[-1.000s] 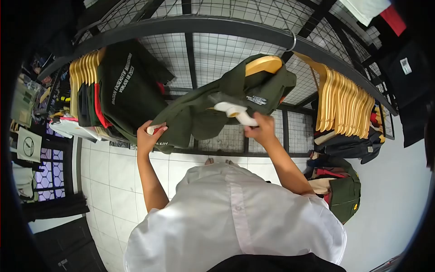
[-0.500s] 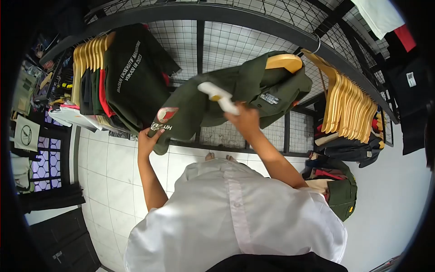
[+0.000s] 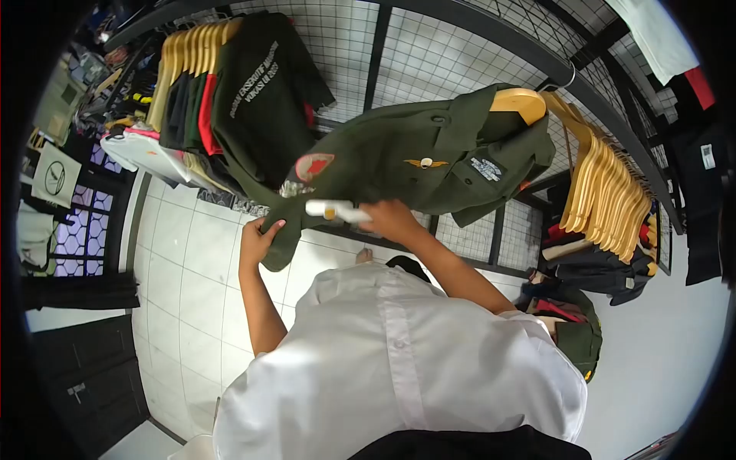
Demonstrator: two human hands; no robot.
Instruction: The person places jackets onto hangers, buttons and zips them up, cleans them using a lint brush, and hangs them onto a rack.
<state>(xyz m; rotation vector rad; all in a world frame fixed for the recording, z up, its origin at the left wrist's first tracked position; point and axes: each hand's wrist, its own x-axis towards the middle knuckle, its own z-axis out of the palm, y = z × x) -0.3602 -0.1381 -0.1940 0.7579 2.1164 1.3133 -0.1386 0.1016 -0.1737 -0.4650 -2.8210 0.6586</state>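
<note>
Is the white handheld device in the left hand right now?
No, the right hand grips the white device, while the left hand holds the dark green sleeve.

At the centre of the frame, the white handheld tool with a yellowish spot is blurred, so its kind cannot be told, and the right hand on it is smeared too. Left of centre, some of the left hand's fingers are hidden behind the sleeve of the dark olive-green cloth jacket. The grey-white chest print is too small to read. The curved pale wooden hanger disappears inside the collar. The top edge cuts off the white cloth garment at upper right; the bottom edge crops the black cloth.
</note>
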